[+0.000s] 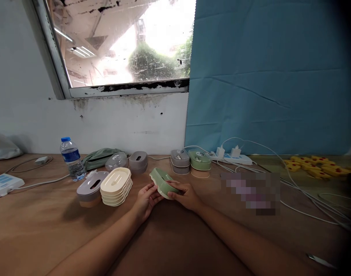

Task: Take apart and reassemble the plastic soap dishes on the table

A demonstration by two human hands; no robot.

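A green plastic lid [160, 182] with an oval outline and a dark slot is held tilted above the table, between both hands. My right hand [187, 195] grips its right end, thumb on the near edge and fingers over the top. At the lower left edge, my left hand [148, 197] holds it with thumb and fingertips; part of those fingers is hidden. Just left of my hands stands a stack of several cream plastic trays [117, 179]. Beside that stack is a grey-purple oval box [91, 188] with a slotted lid and a tan base.
Behind are a clear-topped case [116, 161], a grey slotted piece [138, 161], a grey box [180, 161] and a green box [200, 163]. A water bottle [72, 159] stands left. Cables run from a power strip [238, 158]; yellow pieces [319, 166] lie far right.
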